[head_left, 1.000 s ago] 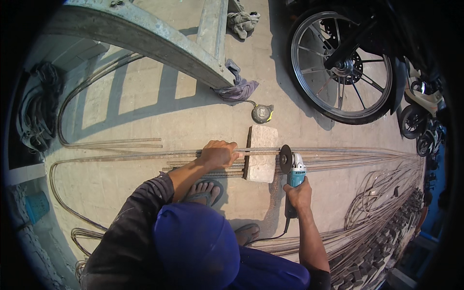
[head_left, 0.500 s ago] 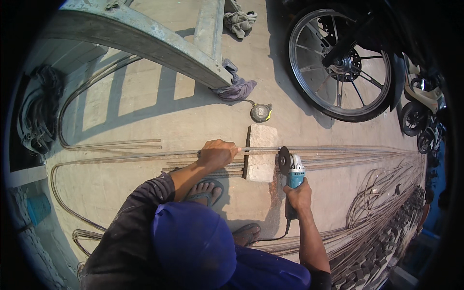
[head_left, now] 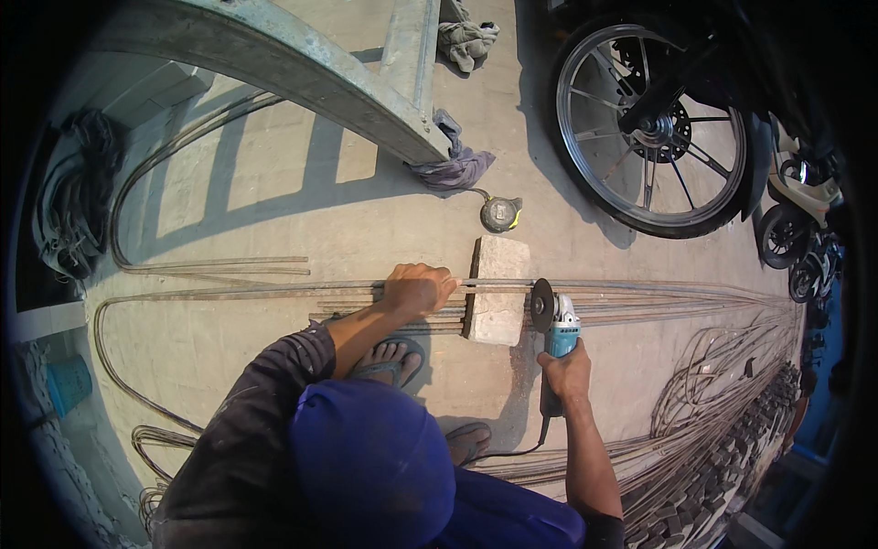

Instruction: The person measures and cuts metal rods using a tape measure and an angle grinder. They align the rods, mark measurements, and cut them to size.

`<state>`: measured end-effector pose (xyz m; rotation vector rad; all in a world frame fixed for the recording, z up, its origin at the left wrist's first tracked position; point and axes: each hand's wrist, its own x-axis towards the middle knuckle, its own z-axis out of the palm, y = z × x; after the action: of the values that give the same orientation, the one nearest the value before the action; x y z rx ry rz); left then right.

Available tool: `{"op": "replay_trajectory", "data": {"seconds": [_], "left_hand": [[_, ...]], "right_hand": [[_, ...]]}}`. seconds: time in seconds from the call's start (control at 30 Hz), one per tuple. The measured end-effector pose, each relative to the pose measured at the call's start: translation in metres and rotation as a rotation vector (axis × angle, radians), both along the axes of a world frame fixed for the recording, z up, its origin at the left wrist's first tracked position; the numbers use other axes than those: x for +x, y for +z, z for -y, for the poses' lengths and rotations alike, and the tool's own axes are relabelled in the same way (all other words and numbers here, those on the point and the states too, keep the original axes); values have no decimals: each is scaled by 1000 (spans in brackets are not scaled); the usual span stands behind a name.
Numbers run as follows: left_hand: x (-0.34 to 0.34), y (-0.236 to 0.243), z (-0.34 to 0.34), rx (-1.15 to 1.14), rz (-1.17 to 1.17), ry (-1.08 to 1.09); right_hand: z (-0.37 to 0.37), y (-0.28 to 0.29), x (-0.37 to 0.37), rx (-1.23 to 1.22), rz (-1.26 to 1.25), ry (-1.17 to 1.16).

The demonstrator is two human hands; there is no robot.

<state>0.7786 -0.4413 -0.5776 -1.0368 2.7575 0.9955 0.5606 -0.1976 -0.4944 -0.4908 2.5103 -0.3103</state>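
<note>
My left hand is closed around thin steel rods just left of a pale rectangular block. The rods cross over the block and run on to the right. In my right hand is a teal-and-black angle grinder, gripped by its body with its cord trailing down toward my feet. Its dark cutting disc stands upright at the rods, right of the block. Whether the disc touches them or is spinning, I cannot tell. More rods lie beneath on the floor.
A tape measure lies beyond the block, near a grey cloth around a metal frame's foot. A motorcycle wheel stands at far right. Bent rods loop at left; rod bundles and dark blocks lie at right.
The whole scene has shifted slightly rightward in the picture. Both hands keep their grips, and the grinder's disc stays beside the block at the rods.
</note>
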Motion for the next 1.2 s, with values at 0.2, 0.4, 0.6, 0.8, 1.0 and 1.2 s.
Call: {"op": "replay_trajectory", "data": {"seconds": [0.2, 0.4, 0.6, 0.8, 1.0, 1.2], "left_hand": [[2, -5, -1, -50, -64, -10], [2, -4, -2, -40, -8, -9], [3, -3, -2, -56, -3, -21], [1, -1, -1, -5, 58, -28], [0, -2, 0, 11, 105, -38], [0, 1, 1, 20, 83, -33]], "right_hand": [[1, -1, 0, -21, -23, 27], [0, 1, -1, 24, 1, 14], [0, 0, -1, 16, -21, 29], [1, -3, -2, 24, -31, 28], [2, -4, -3, -16, 5, 1], [5, -3, -3, 15, -15, 11]]}}
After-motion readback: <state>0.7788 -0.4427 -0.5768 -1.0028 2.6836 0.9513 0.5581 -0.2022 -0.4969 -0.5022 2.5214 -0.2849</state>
